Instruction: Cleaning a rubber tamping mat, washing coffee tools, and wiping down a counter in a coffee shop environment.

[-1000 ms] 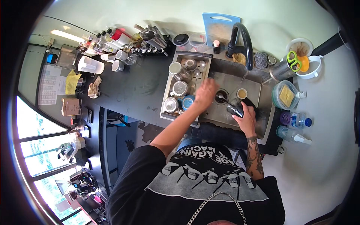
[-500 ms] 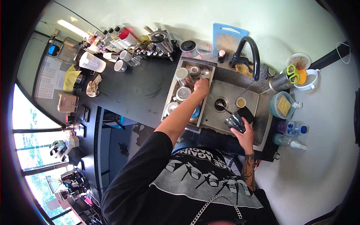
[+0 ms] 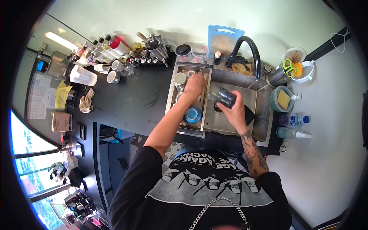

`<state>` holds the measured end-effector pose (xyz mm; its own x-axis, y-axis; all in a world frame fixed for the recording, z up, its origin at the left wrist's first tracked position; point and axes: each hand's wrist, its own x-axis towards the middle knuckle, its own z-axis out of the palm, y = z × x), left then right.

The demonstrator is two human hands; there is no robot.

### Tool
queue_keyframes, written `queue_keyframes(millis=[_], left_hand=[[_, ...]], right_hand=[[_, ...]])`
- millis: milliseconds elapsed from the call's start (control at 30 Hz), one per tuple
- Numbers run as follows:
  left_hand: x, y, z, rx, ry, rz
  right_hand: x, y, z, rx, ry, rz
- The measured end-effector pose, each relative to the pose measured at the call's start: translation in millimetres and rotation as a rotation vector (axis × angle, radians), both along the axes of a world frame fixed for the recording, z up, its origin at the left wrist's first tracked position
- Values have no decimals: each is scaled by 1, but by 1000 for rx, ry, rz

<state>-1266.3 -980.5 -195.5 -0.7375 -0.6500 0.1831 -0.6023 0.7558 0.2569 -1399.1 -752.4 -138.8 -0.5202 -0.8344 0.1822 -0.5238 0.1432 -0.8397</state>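
Note:
In the sink (image 3: 212,124), my right hand (image 3: 234,111) is closed around a dark, shiny glass (image 3: 227,99), tilted with one end toward the tray. The glass's left end looks smoky and see-through, slightly blurred. My left hand (image 3: 194,86) reaches into the metal drying tray (image 3: 207,100) at the sink's left side. Its fingers are drawn together at the tray's far end, next to an upturned cup (image 3: 180,79); what they grip, if anything, is hidden. A blue cup (image 3: 193,114) lies in the tray's near part. Part of the drain (image 3: 217,109) shows below the glass.
A tall black faucet (image 3: 257,57) arches over the sink, with water running. To the right stand a sponge tub (image 3: 283,99) and bottles (image 3: 293,120). A blue cutting board (image 3: 224,38) leans on the wall. Bar tools (image 3: 153,48) and bottles line the left counter's back.
My right hand has lifted the dark glass from above the drain up and left toward the tray. My left hand stays at the tray's far end; the view has shifted slightly.

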Motion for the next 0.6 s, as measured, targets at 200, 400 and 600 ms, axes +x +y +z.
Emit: queue_keyframes(millis=[200,400,600], left_hand=[[52,-15,91,325,531,20],[110,-30,141,747,734,85],[139,-36,132,926,880,86]], right_hand=[[4,-80,3,-6,246,-3],[27,-132,9,300,379,239],[48,-165,13,450,493,277]])
